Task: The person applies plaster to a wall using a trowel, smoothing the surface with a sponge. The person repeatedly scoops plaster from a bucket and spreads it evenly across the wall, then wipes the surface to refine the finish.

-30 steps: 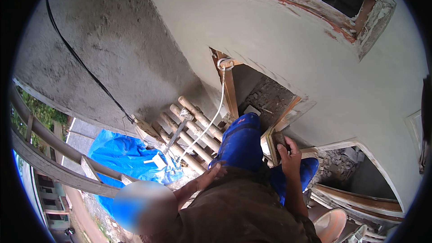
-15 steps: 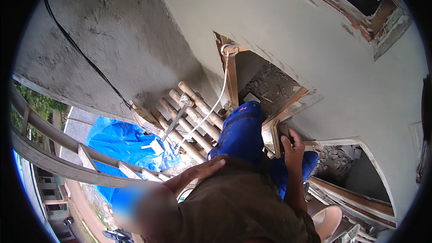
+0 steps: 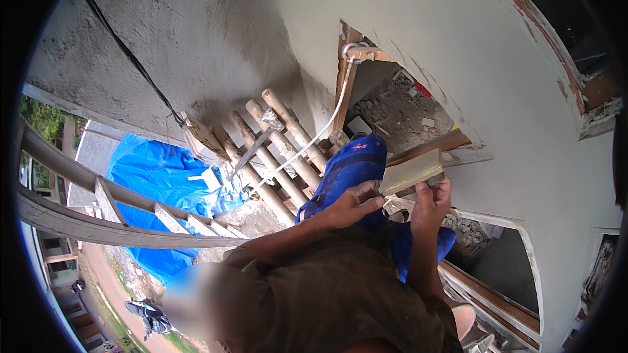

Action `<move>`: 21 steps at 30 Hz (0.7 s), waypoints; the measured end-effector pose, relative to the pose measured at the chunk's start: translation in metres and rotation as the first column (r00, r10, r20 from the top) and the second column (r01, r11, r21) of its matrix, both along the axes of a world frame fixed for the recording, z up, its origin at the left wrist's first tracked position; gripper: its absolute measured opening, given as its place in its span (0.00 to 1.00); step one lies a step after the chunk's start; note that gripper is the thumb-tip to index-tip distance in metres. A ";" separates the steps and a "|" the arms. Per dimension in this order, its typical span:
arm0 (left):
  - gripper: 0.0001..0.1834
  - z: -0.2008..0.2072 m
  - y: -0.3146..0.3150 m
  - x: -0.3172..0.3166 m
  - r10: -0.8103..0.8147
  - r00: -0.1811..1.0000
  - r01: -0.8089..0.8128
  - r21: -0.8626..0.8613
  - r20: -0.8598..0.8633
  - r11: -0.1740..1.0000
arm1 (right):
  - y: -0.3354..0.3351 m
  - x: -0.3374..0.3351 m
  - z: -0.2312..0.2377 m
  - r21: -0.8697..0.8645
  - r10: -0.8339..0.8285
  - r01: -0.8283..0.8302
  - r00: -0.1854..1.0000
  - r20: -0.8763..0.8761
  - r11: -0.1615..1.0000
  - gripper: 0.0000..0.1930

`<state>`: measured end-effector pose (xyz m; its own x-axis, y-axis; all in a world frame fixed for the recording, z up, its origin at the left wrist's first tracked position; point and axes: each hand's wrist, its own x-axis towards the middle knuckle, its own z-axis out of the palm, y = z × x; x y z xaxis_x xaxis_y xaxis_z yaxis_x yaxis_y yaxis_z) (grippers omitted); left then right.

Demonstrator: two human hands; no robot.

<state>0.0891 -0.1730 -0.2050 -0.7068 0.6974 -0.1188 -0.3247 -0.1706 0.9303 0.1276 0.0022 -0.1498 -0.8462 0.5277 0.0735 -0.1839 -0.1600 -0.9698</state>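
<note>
A short yellowish wooden block is held level in front of the grey plastered wall, just below a rough opening with rubble inside. My left hand grips the block's near left end. My right hand holds it from underneath at the right end. Both forearms rise from my brown shirt. My knees in blue trousers are bent right under the block.
A platform of bamboo poles juts from the wall to the left, with a hammer lying on it and a white cable running across. A blue tarp, timber rails and a motorbike lie far below.
My left hand has come up from beside my body to the block. The block, held earlier by my right hand alone at the frame's edge, now lies level between both hands.
</note>
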 end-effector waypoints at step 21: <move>0.17 -0.108 -0.067 -0.274 0.683 0.456 -0.889 0.328 0.570 0.320 | -0.045 -0.123 -0.068 0.115 0.162 -0.269 0.813 0.560 0.956 0.16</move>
